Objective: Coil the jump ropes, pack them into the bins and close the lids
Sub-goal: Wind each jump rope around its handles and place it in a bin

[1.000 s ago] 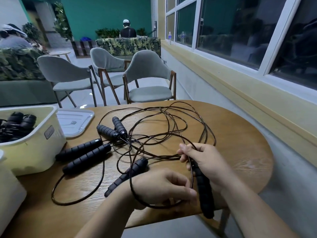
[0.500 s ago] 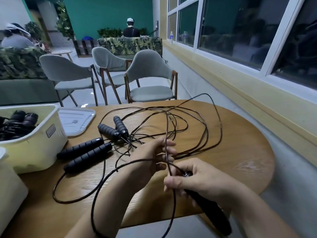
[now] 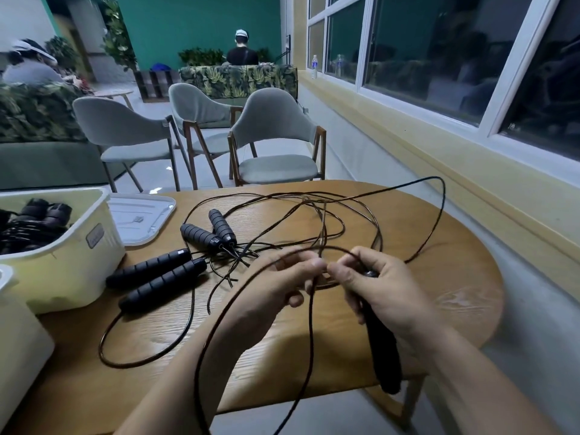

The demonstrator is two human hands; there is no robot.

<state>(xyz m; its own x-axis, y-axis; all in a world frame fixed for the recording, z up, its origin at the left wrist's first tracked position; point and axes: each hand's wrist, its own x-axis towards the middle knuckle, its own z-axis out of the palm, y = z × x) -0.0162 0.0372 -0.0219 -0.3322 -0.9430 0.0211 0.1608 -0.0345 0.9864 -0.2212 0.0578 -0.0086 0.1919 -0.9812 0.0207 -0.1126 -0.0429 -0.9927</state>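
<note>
Head view: four handles [image 3: 147, 268] loose, fifth handle [image 3: 384, 350] in right hand [image 3: 386, 287].

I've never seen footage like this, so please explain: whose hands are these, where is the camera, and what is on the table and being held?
There is no machine: a person wears a camera on the head, looking down at their own hands. The right hand grips a black rope handle; the left hand pinches the thin cord, which drapes over the forearm. On the wooden table lie four more handles with tangled cord, a flat lid and an open bin with ropes inside.
</note>
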